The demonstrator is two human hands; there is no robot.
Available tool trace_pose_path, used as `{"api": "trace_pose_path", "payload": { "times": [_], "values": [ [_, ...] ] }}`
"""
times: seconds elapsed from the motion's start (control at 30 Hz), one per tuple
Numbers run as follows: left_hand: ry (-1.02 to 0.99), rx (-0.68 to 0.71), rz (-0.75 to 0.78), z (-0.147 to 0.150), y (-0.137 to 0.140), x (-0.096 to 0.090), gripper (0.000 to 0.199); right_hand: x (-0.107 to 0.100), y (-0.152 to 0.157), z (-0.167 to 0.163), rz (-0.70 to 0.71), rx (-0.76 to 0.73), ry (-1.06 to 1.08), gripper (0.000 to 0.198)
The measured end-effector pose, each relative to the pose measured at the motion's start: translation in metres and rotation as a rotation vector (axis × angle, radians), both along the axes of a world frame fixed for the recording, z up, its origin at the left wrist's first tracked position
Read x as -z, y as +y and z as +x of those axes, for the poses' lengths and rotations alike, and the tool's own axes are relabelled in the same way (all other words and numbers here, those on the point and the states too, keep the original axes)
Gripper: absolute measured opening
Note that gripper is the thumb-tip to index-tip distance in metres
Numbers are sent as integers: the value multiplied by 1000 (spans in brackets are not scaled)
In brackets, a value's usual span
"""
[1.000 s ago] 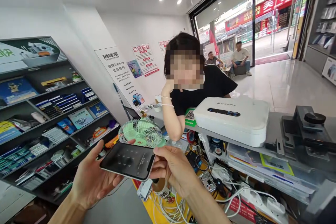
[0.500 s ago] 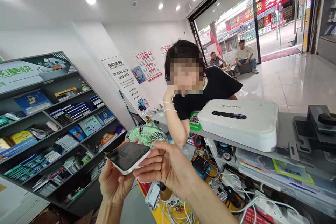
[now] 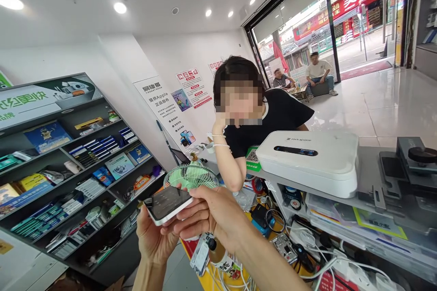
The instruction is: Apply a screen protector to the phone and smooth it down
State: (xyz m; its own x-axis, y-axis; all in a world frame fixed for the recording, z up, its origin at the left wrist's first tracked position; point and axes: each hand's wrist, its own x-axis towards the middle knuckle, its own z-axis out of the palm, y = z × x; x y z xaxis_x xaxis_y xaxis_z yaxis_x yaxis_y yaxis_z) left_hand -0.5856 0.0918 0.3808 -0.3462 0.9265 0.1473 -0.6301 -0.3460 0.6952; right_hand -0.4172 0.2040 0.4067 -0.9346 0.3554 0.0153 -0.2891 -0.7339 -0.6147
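A smartphone point(image 3: 168, 203) with a dark screen and a pale edge is held between both hands, tilted with its screen up. My left hand point(image 3: 152, 236) wraps around its left side and underside, thumb along the near left corner. My right hand point(image 3: 206, 211) grips the right end, with the thumb by the upper right corner and the fingers beneath the near edge. Faint marks show on the screen but are too small to read. Just behind the phone stands a green fan point(image 3: 191, 175) with a wire guard.
Across the counter leans a person point(image 3: 285, 111) in a black top. A white rock space box point(image 3: 314, 170) sits on the counter at right. Below lie a bottle point(image 3: 218, 252), tangled cables point(image 3: 235, 277) and a circuit board point(image 3: 284, 246). Stocked shelves point(image 3: 85, 173) stand at left.
The phone has tilted slightly, its screen now seen at a flatter angle. My left hand has shifted a little right in view. Both hands keep hold of the phone.
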Motion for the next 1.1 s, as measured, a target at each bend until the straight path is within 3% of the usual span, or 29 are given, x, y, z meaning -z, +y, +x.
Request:
{"api": "trace_pose_path", "payload": {
  "times": [0.3, 0.6, 0.73, 0.87, 1.1],
  "values": [
    [-53, 1, 26, -12, 3, 7, 66, 9, 3, 0, 73, 76, 7, 39],
    [-181, 0, 79, 5, 19, 3, 62, 27, -15, -7, 287, 691, 67, 31],
    [-193, -5, 85, 4, 17, 5, 59, 33, -16, -13, 435, 865, -5, 20],
    [-192, 13, 95, 2, 15, 6, 68, 34, -14, -14, 515, 909, -51, 16],
    [-194, 27, 84, 6, 14, 7, 66, 34, -14, -11, 558, 886, -81, 16]
  ]
}}
